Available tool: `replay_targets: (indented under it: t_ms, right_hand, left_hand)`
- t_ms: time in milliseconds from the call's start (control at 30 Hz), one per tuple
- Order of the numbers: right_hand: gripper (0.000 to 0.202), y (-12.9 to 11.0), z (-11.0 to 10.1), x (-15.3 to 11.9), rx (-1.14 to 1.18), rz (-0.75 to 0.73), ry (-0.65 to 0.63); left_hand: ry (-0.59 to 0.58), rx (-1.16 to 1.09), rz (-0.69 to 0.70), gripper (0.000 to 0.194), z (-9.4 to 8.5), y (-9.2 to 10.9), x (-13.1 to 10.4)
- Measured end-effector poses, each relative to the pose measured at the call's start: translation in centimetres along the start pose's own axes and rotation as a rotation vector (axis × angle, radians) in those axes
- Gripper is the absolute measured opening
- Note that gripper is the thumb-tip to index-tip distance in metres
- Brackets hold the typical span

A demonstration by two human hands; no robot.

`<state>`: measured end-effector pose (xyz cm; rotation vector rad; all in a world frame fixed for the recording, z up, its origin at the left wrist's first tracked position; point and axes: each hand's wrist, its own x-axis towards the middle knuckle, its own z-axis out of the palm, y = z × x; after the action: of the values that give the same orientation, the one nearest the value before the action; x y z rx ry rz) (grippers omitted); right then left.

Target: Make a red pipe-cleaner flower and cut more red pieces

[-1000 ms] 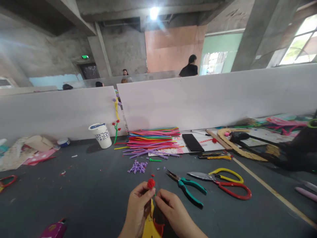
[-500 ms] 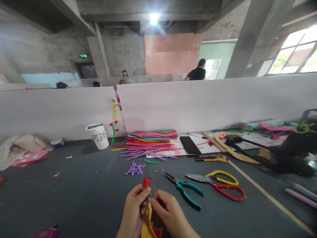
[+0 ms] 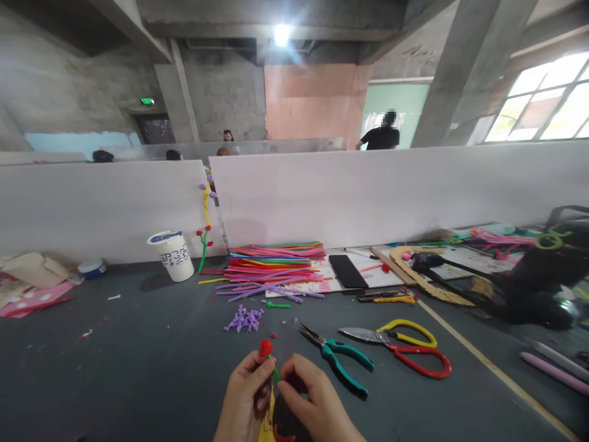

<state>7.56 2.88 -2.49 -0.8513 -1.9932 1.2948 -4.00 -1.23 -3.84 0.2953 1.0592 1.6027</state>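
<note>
A red-topped stem (image 3: pixel 265 347) at the tabletop's (image 3: pixel 138 344) near edge

A white cup (image 3: pixel 177 261) stands near the far edge, left of the purple pieces (image 3: pixel 243 318). The left hand (image 3: pixel 248 387) pinches the red-topped stem just under its head. Fuzzy rods (image 3: pixel 276 265) lie beyond; the right hand (image 3: pixel 310 393) grips the green part lower down. Rightward lie open pliers (image 3: pixel 338 359), a black phone (image 3: pixel 348 271) farther back, then scissors (image 3: pixel 398 344).

Left hand (image 3: pixel 248 387) and right hand (image 3: pixel 307 390) bare, slim fingers. Forearms bare to frame edge. Yellow patch (image 3: pixel 265 433) between, unclear if clothing.
</note>
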Motion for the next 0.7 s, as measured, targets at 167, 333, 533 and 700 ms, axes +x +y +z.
replay_targets:
  t_ms: [167, 333, 533, 700]
  right_hand:
    - [0.009, -0.5, -2.2, 1.1, -0.074, 0.006, 0.061]
    - [0.011, -0.7, -6.9, 5.5, -0.602, -0.104, 0.103]
    - [0.010, 2.1, -6.6, 12.4, -0.844, -0.114, -0.034]
    - [0.028, 4.3, -4.9, 14.7, -0.984, -0.097, -0.085]
  left_hand:
    - [0.001, 0.113, 0.004, 0.034, 0.0, 0.8, 0.1]
    - [0.225, 0.495, 0.364, 0.025, -2.1, 3.1, 1.5]
    - [0.240, 0.808, 0.665, 0.015, -3.9, 3.7, 3.7]
    - [0.177, 0.866, 0.681, 0.014, -3.7, 3.1, 3.9]
